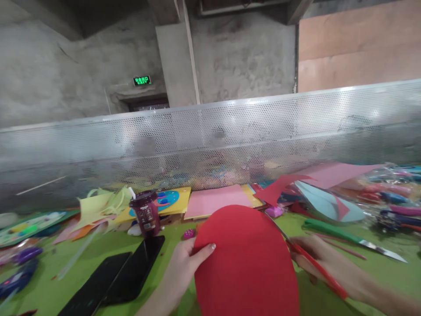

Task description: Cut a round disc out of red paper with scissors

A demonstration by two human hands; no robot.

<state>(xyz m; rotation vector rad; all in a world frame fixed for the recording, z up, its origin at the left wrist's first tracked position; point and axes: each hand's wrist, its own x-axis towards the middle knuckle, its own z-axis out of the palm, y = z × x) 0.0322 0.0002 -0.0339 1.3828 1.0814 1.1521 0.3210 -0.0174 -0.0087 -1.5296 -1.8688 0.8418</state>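
A rounded sheet of red paper [246,263] stands tilted up in front of me above the green tabletop. My left hand [189,261] pinches its left edge, thumb on the near face and the other fingers hidden behind. In my right hand [315,256] is a pair of scissors [317,265] with red handles. The blades lie along the paper's upper right edge, partly hidden by it. Left of my left hand lie two black phones [134,272], one overlapping the other, and a dark lidded cup [146,213] with a straw stands behind them.
Pink paper [213,201] and a yellow sheet with blue shapes [174,199] lie at the back. Red offcuts [279,189] and light blue paper [329,202] are heaped right. A green-handled pair of scissors [355,237] lies right. A perforated metal panel [197,140] runs behind the table.
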